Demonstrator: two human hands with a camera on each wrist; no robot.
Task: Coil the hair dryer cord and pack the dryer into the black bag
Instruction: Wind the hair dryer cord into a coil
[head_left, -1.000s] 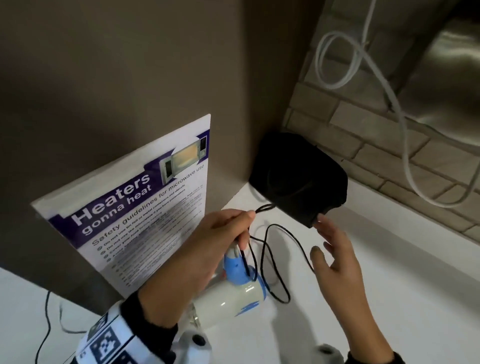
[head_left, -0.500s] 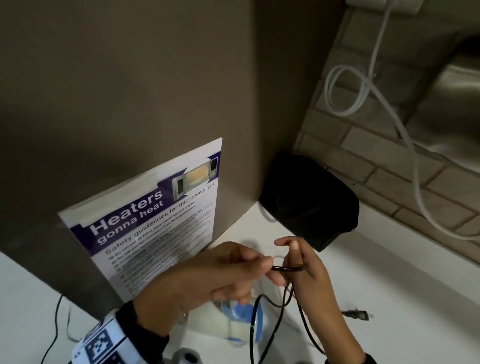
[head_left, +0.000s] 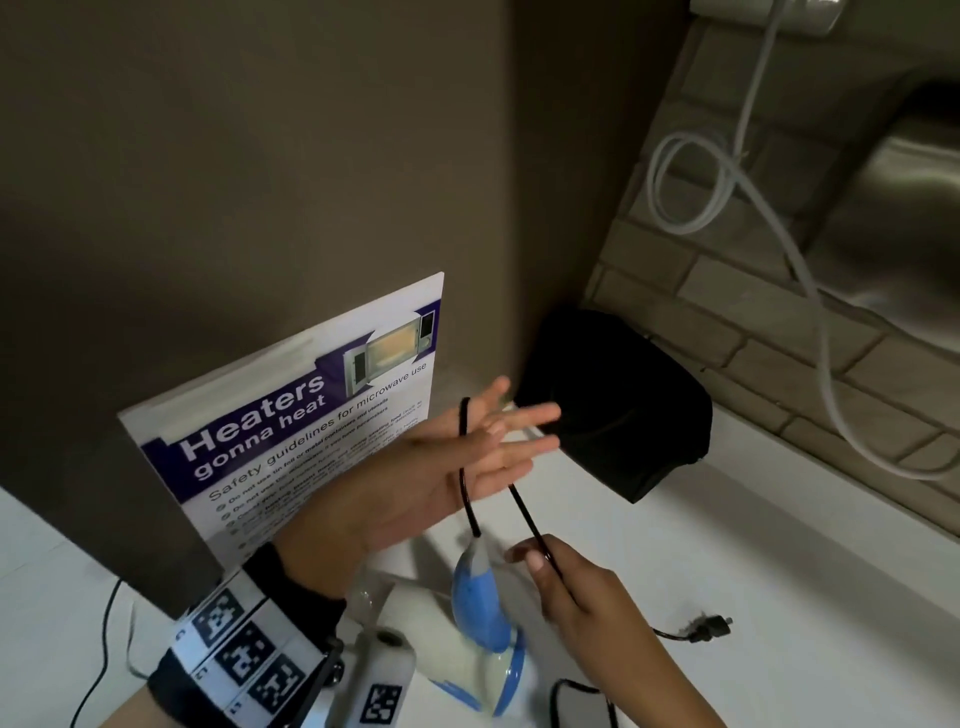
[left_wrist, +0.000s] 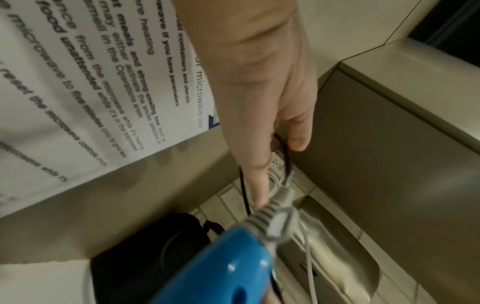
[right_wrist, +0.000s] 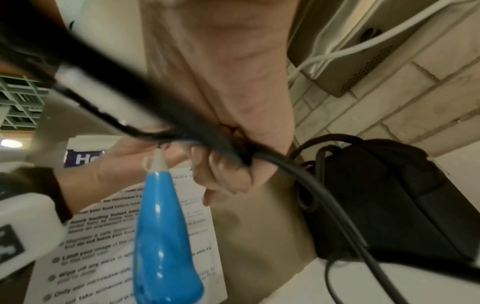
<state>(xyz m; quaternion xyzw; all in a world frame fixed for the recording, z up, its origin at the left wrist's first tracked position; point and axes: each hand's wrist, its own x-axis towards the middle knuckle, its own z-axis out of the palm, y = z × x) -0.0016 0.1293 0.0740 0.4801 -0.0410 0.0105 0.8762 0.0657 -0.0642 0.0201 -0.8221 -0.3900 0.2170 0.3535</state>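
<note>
The white and blue hair dryer (head_left: 480, 618) lies on the white counter (head_left: 779, 571) under my hands. Its black cord (head_left: 524, 512) rises from the handle end and loops over my left hand (head_left: 498, 441), whose fingers are held out straight. The cord comes back down to my right hand (head_left: 535, 558), which pinches it between thumb and fingertips just right of the handle. The plug (head_left: 709, 627) lies on the counter to the right. In the corner behind my left fingertips stands the black bag (head_left: 623, 415). The right wrist view shows the blue handle (right_wrist: 161, 236) and the bag (right_wrist: 389, 195).
A microwave safety poster (head_left: 291, 431) leans on the brown wall at left. A white cable (head_left: 691, 182) hangs looped on the brick wall beside a steel appliance (head_left: 909, 218). A thin black wire (head_left: 104, 649) lies on the counter at far left.
My left hand has stopped pinching and spread its fingers, with the cord now looped over them. My right hand has slid down the cord, away from the left fingertips.
</note>
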